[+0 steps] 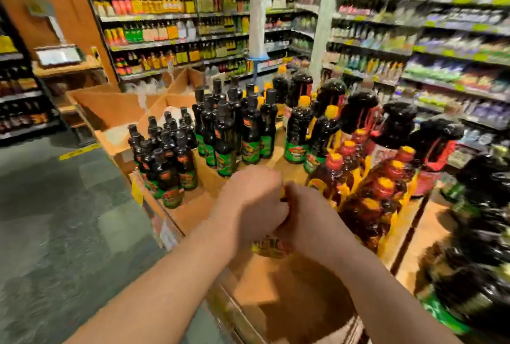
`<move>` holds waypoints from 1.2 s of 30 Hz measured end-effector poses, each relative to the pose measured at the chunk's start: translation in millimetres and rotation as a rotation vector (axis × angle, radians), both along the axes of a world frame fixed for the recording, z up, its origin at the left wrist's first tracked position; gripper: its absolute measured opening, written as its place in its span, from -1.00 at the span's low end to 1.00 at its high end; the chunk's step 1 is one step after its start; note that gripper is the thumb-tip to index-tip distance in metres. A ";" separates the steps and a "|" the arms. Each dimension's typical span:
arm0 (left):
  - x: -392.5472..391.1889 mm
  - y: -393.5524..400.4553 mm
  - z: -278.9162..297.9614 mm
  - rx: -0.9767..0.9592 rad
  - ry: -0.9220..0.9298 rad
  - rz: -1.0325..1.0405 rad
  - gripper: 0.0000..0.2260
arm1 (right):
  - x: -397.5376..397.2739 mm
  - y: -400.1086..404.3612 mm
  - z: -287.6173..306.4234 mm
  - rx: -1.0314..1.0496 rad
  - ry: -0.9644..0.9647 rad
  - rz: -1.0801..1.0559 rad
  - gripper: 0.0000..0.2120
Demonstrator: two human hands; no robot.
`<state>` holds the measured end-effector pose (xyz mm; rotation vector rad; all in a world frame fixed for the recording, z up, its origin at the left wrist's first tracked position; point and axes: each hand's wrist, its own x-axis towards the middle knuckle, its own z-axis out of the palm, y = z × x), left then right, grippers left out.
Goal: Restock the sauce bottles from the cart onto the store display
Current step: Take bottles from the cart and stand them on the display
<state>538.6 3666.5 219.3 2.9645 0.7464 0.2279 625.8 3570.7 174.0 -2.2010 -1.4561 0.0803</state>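
Both my hands grip one sauce bottle (pixel 269 247) over the front of the wooden display (pixel 193 214). My left hand (pixel 254 202) and my right hand (pixel 309 219) wrap its upper part from either side, so only a yellow-and-red label strip shows below them. Small dark bottles with green labels (pixel 171 164) stand at the display's left front. Taller dark bottles (pixel 234 128) stand behind them. Amber bottles with red and yellow caps (pixel 372 191) crowd the right side.
Open cardboard boxes (pixel 116 111) sit behind the display on the left. Stocked shelves (pixel 171 26) line the back wall and the right aisle (pixel 441 53). Large dark shrink-wrapped bottles (pixel 483 233) fill the right edge. Green floor (pixel 55 219) lies to the left.
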 end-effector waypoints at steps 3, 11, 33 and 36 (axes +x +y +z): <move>31.6 2.6 0.5 0.007 -0.016 -0.057 -0.84 | 23.3 -0.9 -5.3 0.016 -0.018 -0.061 -0.57; 92.4 19.1 -13.6 0.014 -0.039 -0.284 -0.89 | 62.9 5.2 -21.4 -0.054 -0.041 -0.332 -0.51; 162.0 66.3 -58.8 0.015 -0.073 -0.725 -0.86 | 64.3 40.6 -22.4 -0.253 0.062 -0.714 -0.41; 159.9 68.6 -60.5 0.024 -0.100 -0.739 -0.86 | 63.8 42.5 -21.2 -0.253 0.053 -0.723 -0.47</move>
